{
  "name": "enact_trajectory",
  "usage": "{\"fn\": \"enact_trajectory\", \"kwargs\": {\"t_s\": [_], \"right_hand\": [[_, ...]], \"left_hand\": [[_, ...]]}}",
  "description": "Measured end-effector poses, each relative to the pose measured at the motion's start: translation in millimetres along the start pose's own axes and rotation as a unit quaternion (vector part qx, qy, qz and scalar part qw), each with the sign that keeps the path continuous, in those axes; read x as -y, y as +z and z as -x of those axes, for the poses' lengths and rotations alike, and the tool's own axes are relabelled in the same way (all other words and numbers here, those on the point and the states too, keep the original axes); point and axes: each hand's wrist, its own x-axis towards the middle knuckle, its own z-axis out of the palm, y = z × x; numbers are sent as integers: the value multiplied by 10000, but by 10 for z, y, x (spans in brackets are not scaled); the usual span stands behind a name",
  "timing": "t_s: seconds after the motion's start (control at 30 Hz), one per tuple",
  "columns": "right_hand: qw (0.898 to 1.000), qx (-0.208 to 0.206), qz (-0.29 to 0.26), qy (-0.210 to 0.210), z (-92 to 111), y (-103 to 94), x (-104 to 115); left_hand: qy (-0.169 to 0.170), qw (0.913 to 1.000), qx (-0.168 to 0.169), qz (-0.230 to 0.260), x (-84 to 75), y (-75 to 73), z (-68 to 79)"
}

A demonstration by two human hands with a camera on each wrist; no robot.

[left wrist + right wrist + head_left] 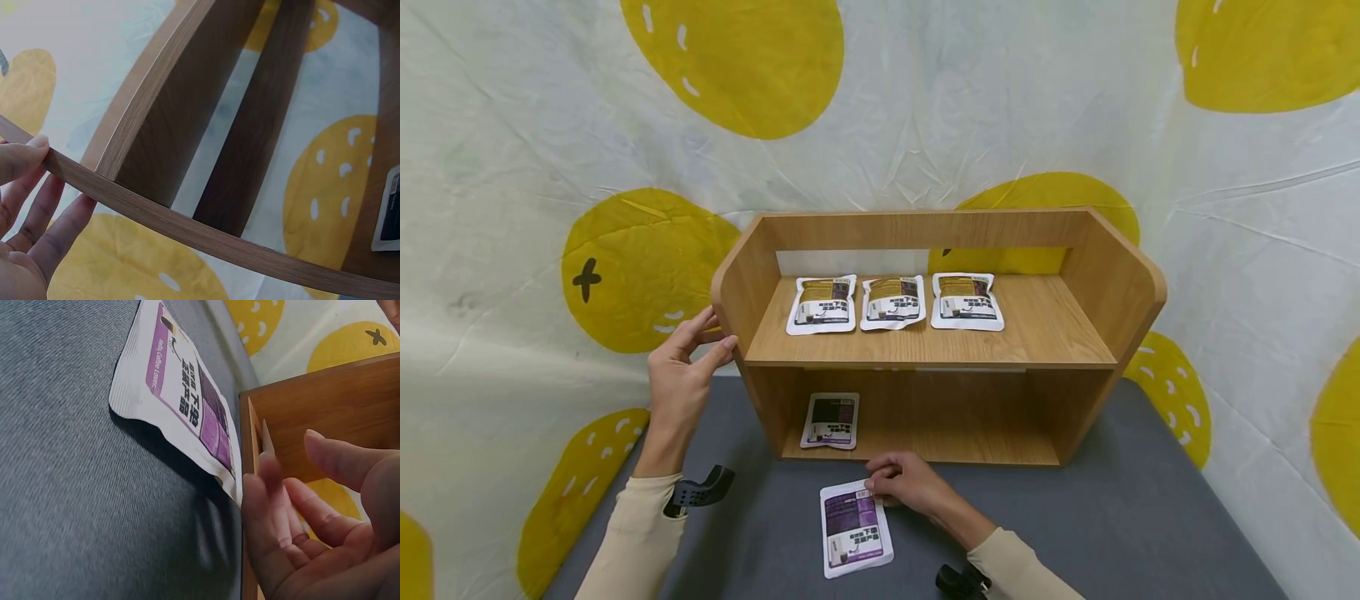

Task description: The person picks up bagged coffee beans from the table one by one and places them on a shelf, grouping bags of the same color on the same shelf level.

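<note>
A two-tier wooden shelf point(925, 362) stands on a dark grey cloth surface. My left hand point(681, 375) holds the edge of its left side panel; in the left wrist view the thumb point(39, 142) laps onto the edge, with fingertips against the outer side. A white-and-purple coffee packet point(854, 529) lies before the shelf. At its upper right corner is my right hand point(910, 485), fingers bent. In the right wrist view, thumb and fingers stand apart, nothing visible between them, near the shelf's front edge; one finger is blurred.
Three white-and-brown packets point(892, 302) lie in a row on the upper tier. One dark-and-purple packet point(831, 421) is at the lower tier's left. A white cloth backdrop point(925, 125) with yellow shapes hangs behind the shelf.
</note>
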Motion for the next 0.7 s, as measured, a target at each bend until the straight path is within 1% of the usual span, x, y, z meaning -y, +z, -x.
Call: {"fn": "enact_trajectory", "kwargs": {"t_s": [0.27, 0.37, 0.57, 0.7], "right_hand": [[9989, -14, 441, -125, 149, -54, -24], [9979, -114, 611, -160, 199, -55, -49], [9923, -351, 1162, -254, 302, -55, -103], [9904, -397, 1277, -360, 362, -16, -147]], "left_hand": [[-26, 10000, 6, 7, -2, 1, -3], [-22, 10000, 2, 20, -5, 3, -3], [-21, 10000, -21, 32, -6, 3, -2], [-12, 10000, -24, 34, -4, 4, -1]]}}
